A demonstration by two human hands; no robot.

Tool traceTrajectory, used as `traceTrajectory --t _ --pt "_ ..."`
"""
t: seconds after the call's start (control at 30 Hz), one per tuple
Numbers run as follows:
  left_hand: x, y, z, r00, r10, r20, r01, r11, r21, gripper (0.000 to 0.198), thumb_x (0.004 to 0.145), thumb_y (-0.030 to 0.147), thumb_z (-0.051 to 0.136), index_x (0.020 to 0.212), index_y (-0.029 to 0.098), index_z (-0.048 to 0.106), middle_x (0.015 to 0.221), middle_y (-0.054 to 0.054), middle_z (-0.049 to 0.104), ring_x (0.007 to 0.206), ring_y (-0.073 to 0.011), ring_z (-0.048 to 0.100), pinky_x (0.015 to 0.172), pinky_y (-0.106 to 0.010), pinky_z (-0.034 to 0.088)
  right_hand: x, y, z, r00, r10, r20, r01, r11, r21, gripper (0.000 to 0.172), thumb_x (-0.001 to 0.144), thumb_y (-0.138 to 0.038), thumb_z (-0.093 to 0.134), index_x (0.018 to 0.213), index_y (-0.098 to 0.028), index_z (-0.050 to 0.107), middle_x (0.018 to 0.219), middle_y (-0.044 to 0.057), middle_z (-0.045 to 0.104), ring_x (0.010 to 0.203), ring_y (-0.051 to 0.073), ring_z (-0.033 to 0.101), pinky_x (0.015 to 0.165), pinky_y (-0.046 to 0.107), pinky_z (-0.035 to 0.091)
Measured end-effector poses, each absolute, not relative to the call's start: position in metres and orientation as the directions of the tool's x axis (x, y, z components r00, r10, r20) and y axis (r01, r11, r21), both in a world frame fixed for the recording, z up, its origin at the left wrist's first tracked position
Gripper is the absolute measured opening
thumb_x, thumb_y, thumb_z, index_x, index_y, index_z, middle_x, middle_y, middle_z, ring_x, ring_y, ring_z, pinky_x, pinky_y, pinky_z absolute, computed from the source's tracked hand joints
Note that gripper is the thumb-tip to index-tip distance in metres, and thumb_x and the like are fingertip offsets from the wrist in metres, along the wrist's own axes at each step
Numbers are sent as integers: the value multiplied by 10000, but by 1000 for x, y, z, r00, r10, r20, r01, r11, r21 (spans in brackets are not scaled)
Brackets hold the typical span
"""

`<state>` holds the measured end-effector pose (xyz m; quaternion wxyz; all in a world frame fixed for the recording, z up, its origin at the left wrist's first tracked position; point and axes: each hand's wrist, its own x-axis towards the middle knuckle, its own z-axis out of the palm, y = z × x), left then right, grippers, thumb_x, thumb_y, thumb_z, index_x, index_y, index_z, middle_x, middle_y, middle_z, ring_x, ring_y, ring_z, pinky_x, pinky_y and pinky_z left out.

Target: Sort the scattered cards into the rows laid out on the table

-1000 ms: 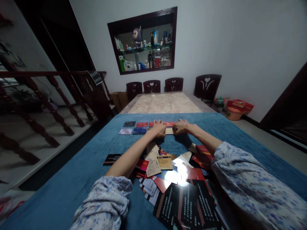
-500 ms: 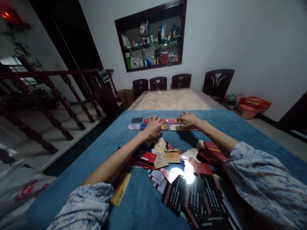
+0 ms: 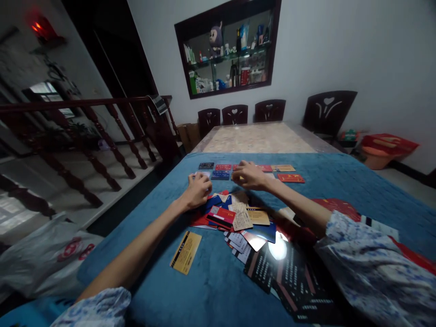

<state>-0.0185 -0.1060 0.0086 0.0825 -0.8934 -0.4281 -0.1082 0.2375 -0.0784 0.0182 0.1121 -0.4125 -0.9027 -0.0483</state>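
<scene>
Two rows of cards lie on the blue cloth. My left hand [image 3: 198, 190] is at the near row's left end, fingers bent down and slightly apart, partly covering a pale card [image 3: 203, 174]. Next to it lies a blue card [image 3: 220, 175]. My right hand [image 3: 251, 175] reaches over the middle of the rows, fingers curved down and apart, hiding some cards. A red card [image 3: 291, 178] and a tan card [image 3: 283, 168] lie to its right. Nearer me is a mixed heap with a red card [image 3: 221, 217], a cream card [image 3: 242, 216] and black cards [image 3: 260, 268].
A single gold card [image 3: 186, 252] lies left of the heap on the blue cloth [image 3: 153, 290]. Beyond the cloth is the bare tabletop [image 3: 255, 140], with chairs [image 3: 270, 110] behind. A white plastic bag [image 3: 54, 254] and a wooden railing [image 3: 112, 102] are at left.
My left hand has moved from the middle of the near row to its left end. My right hand has moved left along the rows, uncovering cards at the right. The view has shifted.
</scene>
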Motion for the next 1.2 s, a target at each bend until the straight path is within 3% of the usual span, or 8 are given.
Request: traceTrajectory --t 0.23,0.63,0.83,1.2 --pt "-58 -106 -6 505 806 309 844 -536 17 129 842 122 542 839 190 652 1036 -72 653 1097 -273 468 952 -492 269 176 -101 11 -825 508 246 502 860 -92 165 820 -236 605 917 -199 733 972 92 707 1037 272 448 808 382 297" --pt "-85 -99 -26 292 844 450 906 -395 153 93 842 168 580 843 199 669 1077 -68 673 1116 -275 482 965 -480 295 110 -146 -7 -971 194 136 170 970 -174 289 780 -314 674 1060 -256 715 1160 53 670 1076 274 432 792 379 342" --pt "-91 -103 -25 244 852 464 906 -371 206 93 837 173 583 839 210 668 1063 -54 673 1111 -260 486 982 -462 299 100 -154 -14 -989 127 81 111 977 -180 429 739 -333 694 1161 -258 682 1243 37 656 1079 279 434 833 403 348" --pt "-90 -105 -30 257 861 438 896 -382 226 84 837 173 595 849 203 672 1070 -49 676 1118 -252 490 994 -463 300 94 -156 -12 -982 176 69 173 984 -52 381 730 -367 677 1073 -202 700 1075 108 629 1010 286 461 786 401 387"
